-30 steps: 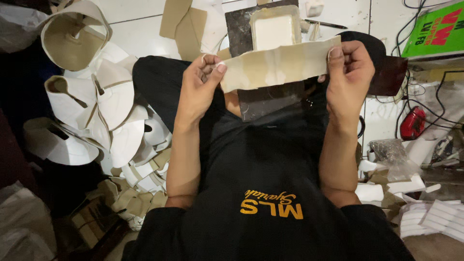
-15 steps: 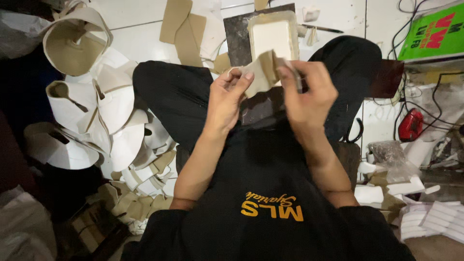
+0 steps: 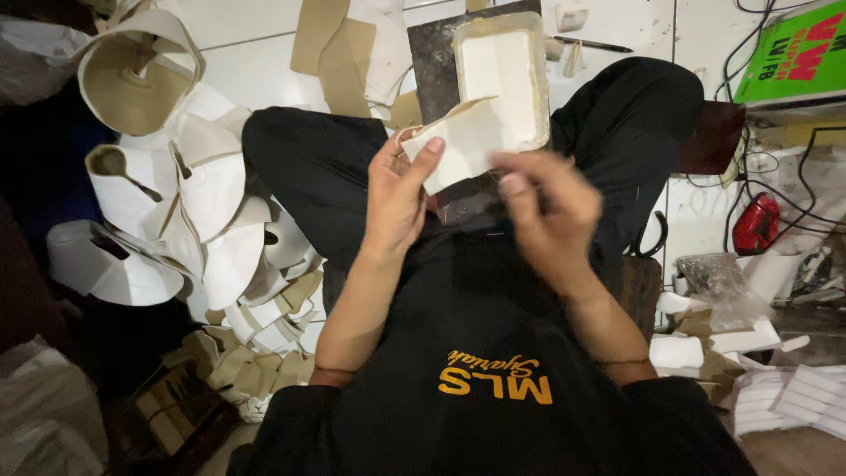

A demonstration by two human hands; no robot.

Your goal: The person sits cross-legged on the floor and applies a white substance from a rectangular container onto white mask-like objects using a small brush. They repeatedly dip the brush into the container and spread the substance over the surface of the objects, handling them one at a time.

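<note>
Left hand (image 3: 397,198) pinching folded strip (image 3: 454,145), just below tray (image 3: 502,75). Right hand (image 3: 546,207) touching strip's lower edge (blurred; grip unclear). Curled pieces (image 3: 176,203) far left of tray.

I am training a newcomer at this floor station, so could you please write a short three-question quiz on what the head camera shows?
1. True or false: both hands touch the folded beige-and-white paper strip.
2. What lies just beyond the strip? A) shallow rectangular tray of white paste B) blue bucket C) metal scissors
3. On which side of the person is the pile of curled white-and-tan paper pieces?

Key: 1. True; the left hand pinches it, and the right hand touches it with blurred fingertips. 2. A. 3. Their left.
</note>
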